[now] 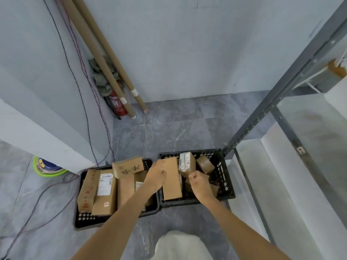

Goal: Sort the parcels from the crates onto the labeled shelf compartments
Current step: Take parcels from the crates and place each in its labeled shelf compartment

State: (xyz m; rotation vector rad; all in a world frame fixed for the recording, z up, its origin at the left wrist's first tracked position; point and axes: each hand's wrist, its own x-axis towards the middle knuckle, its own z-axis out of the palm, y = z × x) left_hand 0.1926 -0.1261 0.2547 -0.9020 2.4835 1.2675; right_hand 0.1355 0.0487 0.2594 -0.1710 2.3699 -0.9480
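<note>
L hand (156, 175) grips long box (172, 184) | R hand (200, 182) curled by labeled box (185, 164)

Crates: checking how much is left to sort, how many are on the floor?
2. The left crate lies near the white wall corner; the right crate sits right beside it, by the shelf frame. More may lie out of view.

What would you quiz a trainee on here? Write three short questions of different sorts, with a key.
1. True or false: the left crate and the right crate both hold parcels.
2. The left hand grips: A) the long plain parcel in the right crate; B) a bottle; C) a phone.
3. Which red thing stands in the corner behind the leaning tubes?
Key: 1 true; 2 A; 3 the fire extinguisher.
</note>
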